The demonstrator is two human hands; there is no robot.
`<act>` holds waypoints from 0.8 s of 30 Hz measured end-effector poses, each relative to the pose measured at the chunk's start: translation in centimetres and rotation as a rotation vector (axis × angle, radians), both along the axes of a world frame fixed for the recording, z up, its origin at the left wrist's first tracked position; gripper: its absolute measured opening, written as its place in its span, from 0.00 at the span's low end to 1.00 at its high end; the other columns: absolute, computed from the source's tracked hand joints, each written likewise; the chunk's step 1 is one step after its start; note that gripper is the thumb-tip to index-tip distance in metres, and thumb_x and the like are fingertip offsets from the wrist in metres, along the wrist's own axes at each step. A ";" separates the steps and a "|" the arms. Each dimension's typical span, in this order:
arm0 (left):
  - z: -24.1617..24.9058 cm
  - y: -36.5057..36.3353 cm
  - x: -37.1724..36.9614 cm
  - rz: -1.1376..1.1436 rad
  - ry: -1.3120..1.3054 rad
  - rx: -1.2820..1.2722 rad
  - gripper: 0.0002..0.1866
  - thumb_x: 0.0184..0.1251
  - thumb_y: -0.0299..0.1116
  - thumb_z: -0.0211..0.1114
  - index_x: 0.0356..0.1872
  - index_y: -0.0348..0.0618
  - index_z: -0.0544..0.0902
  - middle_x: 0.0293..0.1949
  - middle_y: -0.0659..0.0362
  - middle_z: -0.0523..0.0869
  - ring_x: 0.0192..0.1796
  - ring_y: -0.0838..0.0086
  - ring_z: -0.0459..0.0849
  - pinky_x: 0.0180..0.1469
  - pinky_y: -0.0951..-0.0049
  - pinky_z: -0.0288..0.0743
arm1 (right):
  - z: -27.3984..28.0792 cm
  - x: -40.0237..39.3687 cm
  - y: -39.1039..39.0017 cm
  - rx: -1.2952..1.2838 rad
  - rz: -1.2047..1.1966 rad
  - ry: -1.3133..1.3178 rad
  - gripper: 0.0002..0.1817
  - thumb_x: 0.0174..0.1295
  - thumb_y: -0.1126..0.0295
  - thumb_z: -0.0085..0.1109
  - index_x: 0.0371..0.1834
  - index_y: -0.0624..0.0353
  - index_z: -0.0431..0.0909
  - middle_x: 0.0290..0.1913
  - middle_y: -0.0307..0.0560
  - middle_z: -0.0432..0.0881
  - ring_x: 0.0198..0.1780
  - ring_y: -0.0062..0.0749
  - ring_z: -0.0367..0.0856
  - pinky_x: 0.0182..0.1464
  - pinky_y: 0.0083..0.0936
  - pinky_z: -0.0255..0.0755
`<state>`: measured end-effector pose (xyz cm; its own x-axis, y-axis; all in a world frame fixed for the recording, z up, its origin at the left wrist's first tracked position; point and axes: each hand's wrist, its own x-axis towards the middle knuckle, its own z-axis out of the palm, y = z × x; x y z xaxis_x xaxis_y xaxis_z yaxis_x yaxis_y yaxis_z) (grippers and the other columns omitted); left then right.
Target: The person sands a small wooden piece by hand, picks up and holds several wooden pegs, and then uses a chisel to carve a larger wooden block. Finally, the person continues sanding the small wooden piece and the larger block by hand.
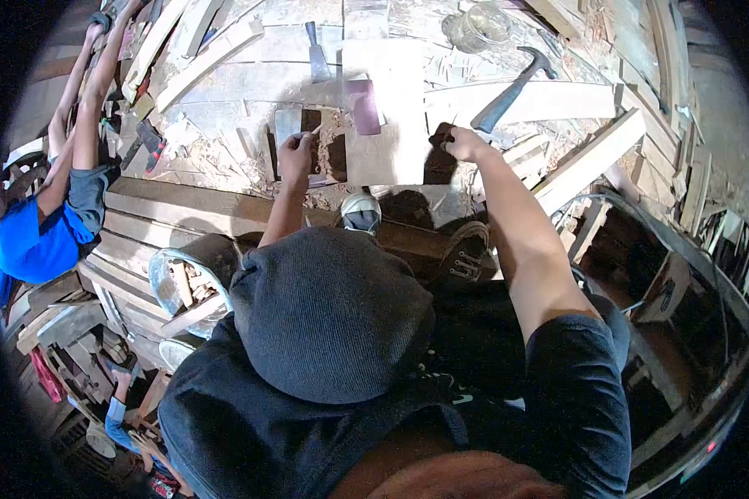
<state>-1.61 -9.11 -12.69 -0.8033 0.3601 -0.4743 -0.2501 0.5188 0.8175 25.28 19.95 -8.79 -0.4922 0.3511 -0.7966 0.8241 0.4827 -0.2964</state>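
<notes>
Board (387,125) lies flat on the littered bench (225,91); left hand (295,154) pinches a small tool, right hand (462,143) grips its edge; hammer (512,90) nearby.

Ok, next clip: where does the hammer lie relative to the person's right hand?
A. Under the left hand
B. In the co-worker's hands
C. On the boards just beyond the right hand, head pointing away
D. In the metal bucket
C: the hammer lies on the pale boards just past the right hand, its head at the far end, untouched.
</notes>
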 end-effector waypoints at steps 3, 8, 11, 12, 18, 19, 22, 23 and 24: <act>1.2 0.8 0.2 -0.018 -0.034 0.026 0.11 0.71 0.32 0.65 0.45 0.35 0.86 0.32 0.63 0.85 0.32 0.83 0.76 0.34 0.78 0.70 | -1.0 0.6 -0.6 -0.043 -0.024 -0.006 0.25 0.64 0.60 0.58 0.60 0.63 0.77 0.59 0.66 0.80 0.64 0.53 0.77 0.66 0.38 0.70; 2.4 2.0 -0.5 0.012 -0.080 0.102 0.08 0.69 0.29 0.66 0.41 0.35 0.86 0.31 0.64 0.85 0.31 0.83 0.76 0.32 0.79 0.69 | -3.3 0.7 -0.3 0.028 -0.044 0.121 0.21 0.65 0.63 0.60 0.56 0.64 0.79 0.53 0.67 0.83 0.58 0.55 0.80 0.60 0.38 0.72; 1.1 1.8 0.3 0.018 -0.129 0.064 0.06 0.68 0.28 0.66 0.39 0.37 0.86 0.31 0.64 0.84 0.29 0.83 0.75 0.30 0.79 0.68 | -2.8 -0.2 0.0 0.038 -0.152 0.156 0.18 0.65 0.63 0.60 0.54 0.62 0.81 0.50 0.65 0.84 0.56 0.56 0.81 0.59 0.39 0.73; 1.0 1.8 0.7 0.025 -0.167 0.046 0.05 0.67 0.28 0.66 0.39 0.37 0.86 0.30 0.64 0.84 0.29 0.84 0.75 0.30 0.79 0.67 | -2.4 -0.4 0.2 0.037 -0.153 0.155 0.17 0.65 0.63 0.60 0.53 0.61 0.81 0.50 0.65 0.84 0.56 0.56 0.81 0.59 0.40 0.73; 1.1 1.6 2.2 -0.054 -0.245 -0.025 0.03 0.65 0.25 0.66 0.38 0.39 0.82 0.29 0.64 0.82 0.27 0.83 0.74 0.30 0.79 0.66 | -5.2 -0.3 0.9 0.065 -0.102 0.174 0.20 0.65 0.61 0.57 0.57 0.58 0.80 0.53 0.63 0.83 0.59 0.53 0.81 0.63 0.39 0.74; 0.5 1.3 2.2 -0.064 -0.234 -0.002 0.03 0.65 0.26 0.65 0.38 0.39 0.82 0.30 0.64 0.81 0.27 0.83 0.74 0.30 0.79 0.66 | -3.0 -1.4 0.8 0.121 -0.109 0.152 0.20 0.65 0.61 0.57 0.57 0.57 0.80 0.53 0.62 0.84 0.59 0.53 0.81 0.62 0.40 0.74; -0.1 1.1 2.3 -0.052 -0.265 0.071 0.06 0.68 0.26 0.60 0.43 0.39 0.82 0.30 0.64 0.81 0.27 0.82 0.73 0.29 0.78 0.66 | -0.9 -3.0 2.0 0.241 -0.100 0.034 0.19 0.65 0.61 0.57 0.55 0.56 0.81 0.55 0.58 0.84 0.59 0.51 0.81 0.63 0.42 0.74; 0.4 1.1 2.2 -0.033 -0.312 0.075 0.07 0.68 0.26 0.59 0.44 0.40 0.82 0.30 0.64 0.81 0.27 0.82 0.73 0.29 0.78 0.66 | 0.0 -3.7 2.7 0.269 -0.058 0.023 0.17 0.64 0.63 0.57 0.54 0.57 0.81 0.55 0.57 0.84 0.59 0.50 0.81 0.62 0.42 0.75; 0.7 1.2 2.1 -0.012 -0.357 0.081 0.08 0.68 0.26 0.59 0.44 0.40 0.82 0.30 0.64 0.81 0.27 0.82 0.73 0.29 0.79 0.66 | 0.2 -4.2 3.6 0.297 -0.013 0.014 0.16 0.64 0.66 0.56 0.53 0.58 0.81 0.55 0.57 0.84 0.60 0.49 0.81 0.62 0.42 0.75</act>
